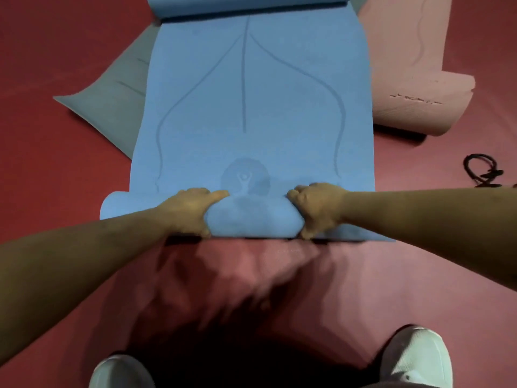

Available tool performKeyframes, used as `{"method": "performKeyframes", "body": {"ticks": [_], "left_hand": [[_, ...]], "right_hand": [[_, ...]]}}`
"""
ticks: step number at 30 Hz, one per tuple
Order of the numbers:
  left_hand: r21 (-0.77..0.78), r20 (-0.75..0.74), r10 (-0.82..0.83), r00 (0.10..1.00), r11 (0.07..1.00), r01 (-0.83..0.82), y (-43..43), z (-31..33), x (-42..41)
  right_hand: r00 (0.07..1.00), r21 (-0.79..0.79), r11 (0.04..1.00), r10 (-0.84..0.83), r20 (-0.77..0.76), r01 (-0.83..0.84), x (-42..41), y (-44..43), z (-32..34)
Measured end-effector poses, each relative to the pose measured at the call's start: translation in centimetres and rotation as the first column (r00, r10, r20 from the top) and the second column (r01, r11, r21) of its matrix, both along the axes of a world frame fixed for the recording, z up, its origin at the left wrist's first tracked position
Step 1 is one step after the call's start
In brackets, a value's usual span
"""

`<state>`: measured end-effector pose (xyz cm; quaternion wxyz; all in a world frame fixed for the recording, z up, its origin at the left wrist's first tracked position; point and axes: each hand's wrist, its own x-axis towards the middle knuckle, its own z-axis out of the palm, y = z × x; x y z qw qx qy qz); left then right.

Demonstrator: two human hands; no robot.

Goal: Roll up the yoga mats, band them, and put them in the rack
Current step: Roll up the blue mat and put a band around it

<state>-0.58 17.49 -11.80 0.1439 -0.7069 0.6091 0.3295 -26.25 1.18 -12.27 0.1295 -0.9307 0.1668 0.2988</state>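
With left hand (190, 211) and right hand (317, 208), gripping the rolled near end (251, 217) of the blue yoga mat (251, 107). Fingers of both curled over the top of the roll, thumbs tucked under its near side. Hands apart, with a short stretch of roll bare between them. Both forearms bare, reaching in from the sides.

Under everything: red floor (70, 46), in shadow on the near side of the hands.

Ahead of the hands: blue yoga mat lying flat, running away from the roll. Printed with curved guide lines and a round figure logo (244, 177) just beyond the fingertips. Far end curled over at the top of the view. Roll only started, sticking out past the left hand on its outer side.

Ahead and out past the right hand: pink yoga mat (414, 79), just beside the blue mat's right edge. Near end curled up loosely, surface scuffed with small tears.

Ahead and out past the left hand: grey yoga mat (112, 107), lying flat at an angle, one side tucked under the blue mat.

Behind the hands, at the bottom of the view: left white sneaker (120, 371) and right white sneaker (416, 357), on the floor, well apart.

Out past the right forearm: black bands (481, 172) in a small tangle on the floor, apart from every mat. Count: cannot tell.
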Motion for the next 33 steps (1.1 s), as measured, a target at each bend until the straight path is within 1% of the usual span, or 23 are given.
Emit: {"method": "performKeyframes", "body": {"ticks": [2, 4, 7, 9, 10, 11, 13, 14, 15, 17, 18, 19, 21, 23, 25, 27, 30, 32, 33], "left_hand": [[0.105, -0.078, -0.025, 0.997, 0.994, 0.033, 1.5, -0.1, -0.8], [0.153, -0.116, -0.018, 0.993, 0.987, 0.036, 2.3, -0.4, -1.9], [0.178, -0.139, 0.085, 0.987, 0.982, -0.059, 1.6, -0.4, -2.8], [0.223, -0.173, 0.162, 0.972, 0.967, -0.122, 0.9, -0.5, -2.6], [0.235, -0.185, 0.165, 0.969, 0.965, -0.119, 0.6, -0.5, -2.4], [0.229, -0.174, 0.133, 0.976, 0.969, -0.091, 0.4, -0.5, -2.2], [0.160, -0.043, 0.002, 0.999, 0.987, 0.005, -0.1, -0.5, -1.5], [0.093, 0.039, -0.047, 0.998, 0.995, 0.043, -0.3, -0.3, -1.0], [-0.008, 0.096, -0.071, 0.993, 0.997, 0.072, -0.5, -0.1, -0.6], [-0.226, 0.142, -0.042, 0.989, 0.971, 0.074, -0.7, 0.2, -0.3], [-0.305, 0.164, -0.015, 0.986, 0.950, 0.065, -0.6, 0.1, -0.6], [-0.347, 0.194, -0.005, 0.981, 0.935, 0.073, -0.6, 0.1, -1.2], [-0.333, 0.215, -0.027, 0.976, 0.938, 0.100, -0.5, 0.2, -2.7], [-0.248, 0.171, -0.089, 0.981, 0.960, 0.130, -0.1, -0.1, -3.9], [-0.135, 0.190, -0.186, 0.964, 0.968, 0.213, 0.4, -0.8, -4.4], [-0.073, 0.204, -0.224, 0.953, 0.967, 0.243, 0.4, -1.3, -4.1], [-0.017, 0.117, -0.181, 0.977, 0.983, 0.184, -1.1, -1.0, -2.9], [0.011, 0.089, -0.123, 0.988, 0.992, 0.122, -2.5, -0.2, -2.3], [0.019, 0.101, -0.112, 0.989, 0.994, 0.110, -3.0, 0.1, -2.0]], "right_hand": [[0.999, 0.111, 0.994, -0.010, -0.053, 0.016, -1.3, 1.8, -0.4], [0.994, 0.205, 0.976, -0.048, -0.101, 0.068, -2.3, 2.8, -0.8], [0.969, 0.350, 0.912, -0.150, -0.199, 0.213, -2.4, 1.8, -0.9], [0.956, 0.388, 0.888, -0.155, -0.249, 0.246, -1.7, 0.9, -0.5], [0.959, 0.370, 0.902, -0.130, -0.253, 0.220, -1.2, 0.6, -0.3], [0.962, 0.332, 0.924, -0.107, -0.250, 0.189, -0.8, 0.3, -0.1], [0.964, 0.239, 0.953, -0.130, -0.233, 0.187, -0.4, -0.7, 0.2], [0.963, 0.194, 0.958, -0.168, -0.211, 0.210, -0.4, -1.6, 0.3], [0.962, 0.150, 0.959, -0.213, -0.172, 0.240, -0.5, -2.7, 0.3], [0.950, 0.068, 0.949, -0.301, -0.082, 0.306, -0.6, -5.2, 0.7], [0.937, 0.032, 0.938, -0.344, -0.058, 0.346, -0.7, -6.1, 0.9], [0.928, 0.000, 0.929, -0.369, -0.060, 0.370, -0.6, -6.7, 0.9], [0.929, -0.018, 0.935, -0.353, -0.113, 0.353, 0.0, -7.0, 1.0], [0.941, 0.009, 0.955, -0.292, -0.174, 0.298, 0.7, -6.4, 1.0], [0.958, 0.031, 0.971, -0.230, -0.169, 0.239, 0.8, -5.3, 1.1], [0.973, 0.049, 0.977, -0.202, -0.109, 0.208, 0.4, -4.4, 1.1], [0.971, 0.038, 0.970, -0.240, -0.013, 0.241, -0.7, -3.3, 1.5], [0.965, -0.071, 0.969, -0.224, 0.136, 0.235, -1.6, -2.1, 1.8], [0.961, -0.148, 0.969, -0.163, 0.225, 0.199, -2.1, -1.4, 1.6]]}}
